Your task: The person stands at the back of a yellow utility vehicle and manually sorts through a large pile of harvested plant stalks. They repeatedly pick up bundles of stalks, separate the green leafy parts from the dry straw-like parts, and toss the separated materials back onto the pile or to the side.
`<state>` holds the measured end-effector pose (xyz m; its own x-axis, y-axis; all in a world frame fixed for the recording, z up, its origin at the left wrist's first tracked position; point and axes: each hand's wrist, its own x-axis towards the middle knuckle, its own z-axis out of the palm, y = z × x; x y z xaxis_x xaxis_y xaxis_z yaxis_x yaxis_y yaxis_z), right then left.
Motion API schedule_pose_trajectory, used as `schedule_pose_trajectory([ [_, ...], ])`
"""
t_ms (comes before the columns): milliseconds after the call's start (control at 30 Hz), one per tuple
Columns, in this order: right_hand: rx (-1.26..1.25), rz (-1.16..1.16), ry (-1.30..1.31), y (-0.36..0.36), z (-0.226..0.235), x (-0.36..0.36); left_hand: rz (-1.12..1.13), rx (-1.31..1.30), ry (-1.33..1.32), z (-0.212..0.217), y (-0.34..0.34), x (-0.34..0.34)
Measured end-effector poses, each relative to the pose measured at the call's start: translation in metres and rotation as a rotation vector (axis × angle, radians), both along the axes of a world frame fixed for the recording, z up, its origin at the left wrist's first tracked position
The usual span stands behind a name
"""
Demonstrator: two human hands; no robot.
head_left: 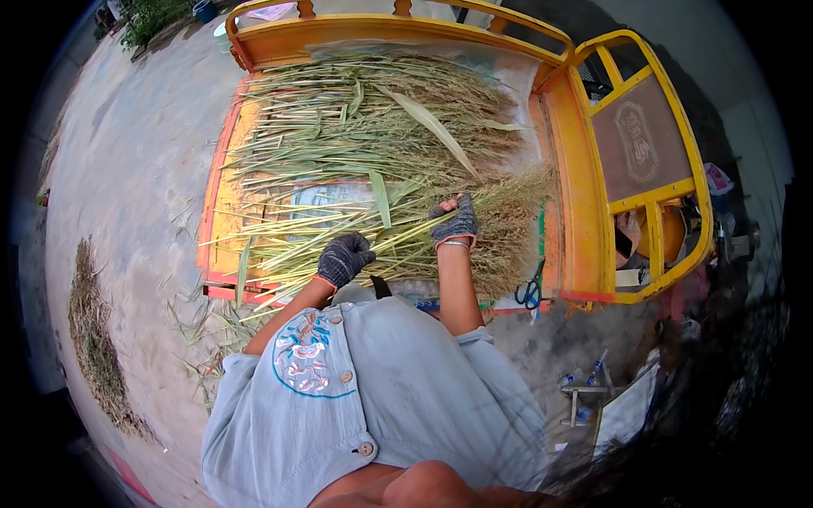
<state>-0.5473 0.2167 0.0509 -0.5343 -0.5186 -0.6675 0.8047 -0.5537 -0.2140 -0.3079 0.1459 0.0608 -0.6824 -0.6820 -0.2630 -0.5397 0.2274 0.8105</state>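
My right hand (456,222), in a dark grey glove with bare fingertips, is closed around a few pale green stalks (408,236) with feathery seed heads (508,222). Lower and to the left, my left hand (345,260) wears a matching glove, its fingers curled closed over the loose stalks; whatever is in them is hidden. Under both hands, stalks lie spread with cut ends to the left and seed heads to the right. A thick layer of greener stalks (339,127) covers the far part of the orange cart bed (222,199), with long flat leaves (432,127) on top.
Dark-handled scissors (531,290) hang at the bed's near right edge. A yellow metal frame (648,199) rises on the right, and an orange rail (406,24) bounds the far side. On the concrete floor at left lies a heap of dry seed heads (97,339); leaf scraps (216,347) lie nearer.
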Motion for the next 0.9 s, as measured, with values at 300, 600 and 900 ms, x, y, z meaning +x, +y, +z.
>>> schedule_pose_trajectory([
  [300,-0.165,0.074,0.280,0.009,0.019,0.008,-0.156,0.726,0.001,0.027,0.002,-0.010],
  [600,-0.928,0.178,0.252,0.016,-0.034,-0.033,-0.109,0.724,0.020,0.033,0.009,-0.005],
  [900,-0.758,0.135,0.227,0.025,-0.029,-0.063,-0.215,0.447,0.052,0.064,0.009,0.020],
])
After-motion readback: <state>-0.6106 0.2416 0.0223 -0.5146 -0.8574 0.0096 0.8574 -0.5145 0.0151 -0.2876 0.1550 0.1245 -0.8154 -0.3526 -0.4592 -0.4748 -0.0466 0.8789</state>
